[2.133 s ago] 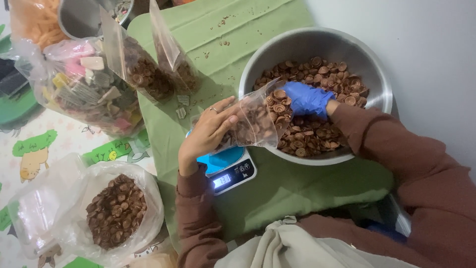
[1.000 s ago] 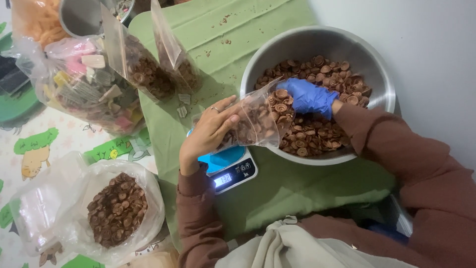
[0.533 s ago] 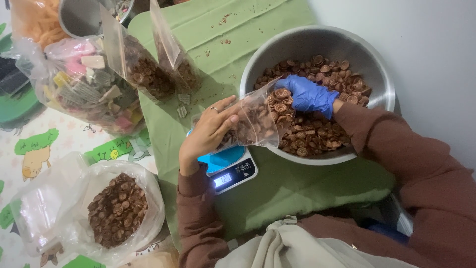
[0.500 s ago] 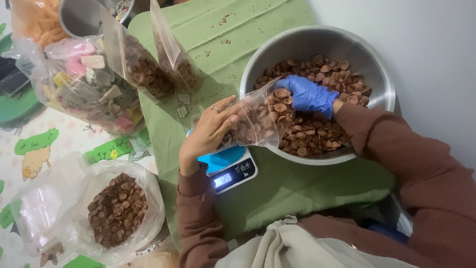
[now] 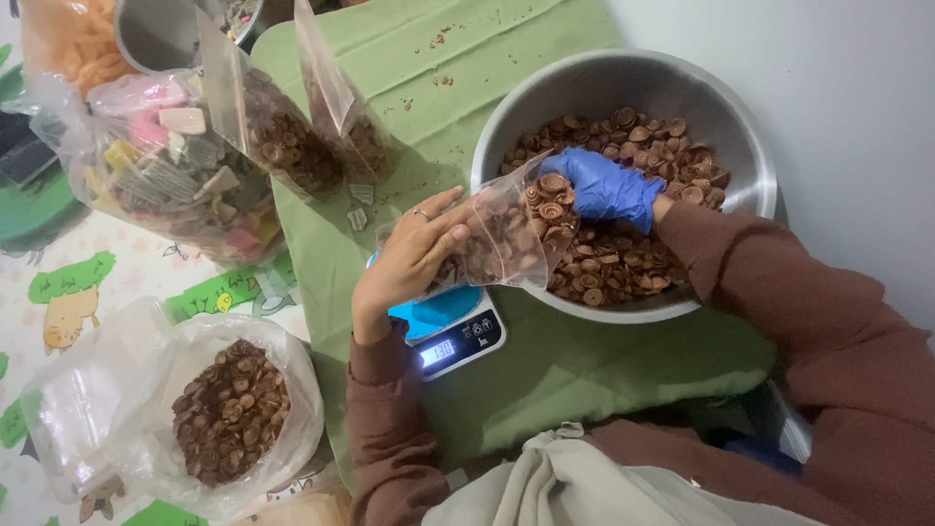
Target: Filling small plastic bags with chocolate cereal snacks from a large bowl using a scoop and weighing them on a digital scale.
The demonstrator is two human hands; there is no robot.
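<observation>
My left hand [image 5: 409, 258], bare with a ring, holds a small clear plastic bag [image 5: 502, 234] of brown spiral snacks over a blue kitchen scale [image 5: 453, 329]. The bag's mouth faces the steel bowl [image 5: 740, 146], which is full of the same brown spiral snacks [image 5: 638, 273]. My right hand [image 5: 604, 187] wears a blue glove and grips a handful of snacks at the bag's opening, just above the pile in the bowl.
Two filled clear bags [image 5: 292, 136] stand at the back of the green cloth [image 5: 545, 370]. A large bag of mixed coloured snacks [image 5: 166, 175] and an open bag of brown snacks [image 5: 229, 409] lie to the left on a patterned mat. A white wall runs along the right.
My gloved right hand shifted slightly within the bowl toward the bag's mouth. The left hand and bag stayed over the scale.
</observation>
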